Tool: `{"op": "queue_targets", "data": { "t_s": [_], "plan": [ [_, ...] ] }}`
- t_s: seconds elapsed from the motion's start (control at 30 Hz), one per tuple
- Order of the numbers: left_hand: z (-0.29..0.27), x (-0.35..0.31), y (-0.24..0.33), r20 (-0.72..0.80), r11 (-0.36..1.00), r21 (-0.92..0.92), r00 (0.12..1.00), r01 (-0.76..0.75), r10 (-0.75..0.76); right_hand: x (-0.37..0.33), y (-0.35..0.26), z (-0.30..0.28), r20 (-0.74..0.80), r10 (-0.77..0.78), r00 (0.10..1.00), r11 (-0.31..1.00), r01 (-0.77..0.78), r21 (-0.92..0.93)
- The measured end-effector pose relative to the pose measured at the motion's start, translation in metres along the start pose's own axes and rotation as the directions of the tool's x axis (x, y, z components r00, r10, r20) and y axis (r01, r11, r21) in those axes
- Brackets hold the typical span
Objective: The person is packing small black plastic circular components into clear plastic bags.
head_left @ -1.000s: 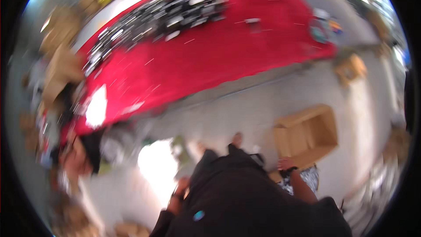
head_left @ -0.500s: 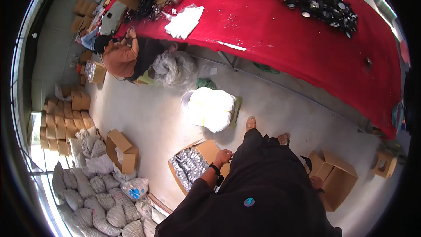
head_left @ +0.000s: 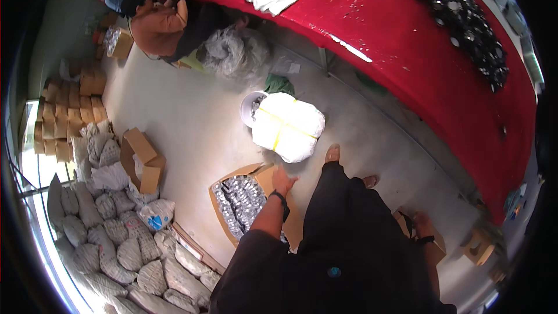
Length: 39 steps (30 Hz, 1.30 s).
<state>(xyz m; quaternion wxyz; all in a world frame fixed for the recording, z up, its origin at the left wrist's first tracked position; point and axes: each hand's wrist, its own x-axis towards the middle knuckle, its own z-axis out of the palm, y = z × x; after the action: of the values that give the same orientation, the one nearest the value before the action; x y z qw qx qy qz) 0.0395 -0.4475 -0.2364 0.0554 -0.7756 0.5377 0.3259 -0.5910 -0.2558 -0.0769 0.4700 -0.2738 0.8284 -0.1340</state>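
My left hand [head_left: 283,181] is above the inner flap of an open cardboard box [head_left: 295,221], its thumb apart from the fingers and nothing seen in it. Rows of shiny silvery pieces in clear wrapping [head_left: 239,204] fill that box; their kind is too small to make out. On my other side, my right hand [head_left: 423,225] hangs close to a second cardboard box [head_left: 437,245], largely hidden by my dark clothes. A black strap-like thing [head_left: 408,224] shows beside its fingers, which are too unclear to read.
Ahead on the floor sits a white bundle with yellow straps [head_left: 289,128], next to a pale bucket [head_left: 249,109]. A long red-covered table [head_left: 372,29] bears heaped dark, shiny parts [head_left: 453,9]. Stuffed sacks [head_left: 128,253] lie left. A co-worker [head_left: 160,26] sits by the table.
The view has turned, shifting the table and boxes. My left hand has moved forward over the box flap, its fingers more spread. My right hand has come forward beside the right box.
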Motion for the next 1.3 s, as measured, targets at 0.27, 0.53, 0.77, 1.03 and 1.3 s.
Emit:
{"op": "queue_targets", "data": {
  "t_s": [0.27,0.53,0.77,1.03,1.3],
  "plan": [
    [0.006,0.191,0.056,-0.399,0.995,0.016,0.913,0.097,-0.082,0.219,-0.201,-0.031,-0.313,-0.526,0.791,0.768,0.283,-0.575],
    [0.073,0.292,0.08,-0.595,0.951,0.006,0.765,0.31,-0.245,0.421,-0.266,-0.015,-0.393,-0.785,0.48,0.523,0.173,-0.835],
    [0.077,0.297,0.057,-0.679,0.948,0.079,0.713,0.308,-0.175,0.425,-0.261,-0.003,-0.335,-0.809,0.483,0.504,0.278,-0.818],
    [0.069,0.297,0.067,-0.58,0.964,0.004,0.785,0.267,-0.215,0.423,-0.264,-0.007,-0.332,-0.842,0.424,0.464,0.256,-0.848],
    [0.069,0.298,0.062,-0.649,0.97,0.068,0.749,0.233,-0.135,0.418,-0.266,-0.005,-0.347,-0.833,0.431,0.486,0.269,-0.832]
  ]
}}
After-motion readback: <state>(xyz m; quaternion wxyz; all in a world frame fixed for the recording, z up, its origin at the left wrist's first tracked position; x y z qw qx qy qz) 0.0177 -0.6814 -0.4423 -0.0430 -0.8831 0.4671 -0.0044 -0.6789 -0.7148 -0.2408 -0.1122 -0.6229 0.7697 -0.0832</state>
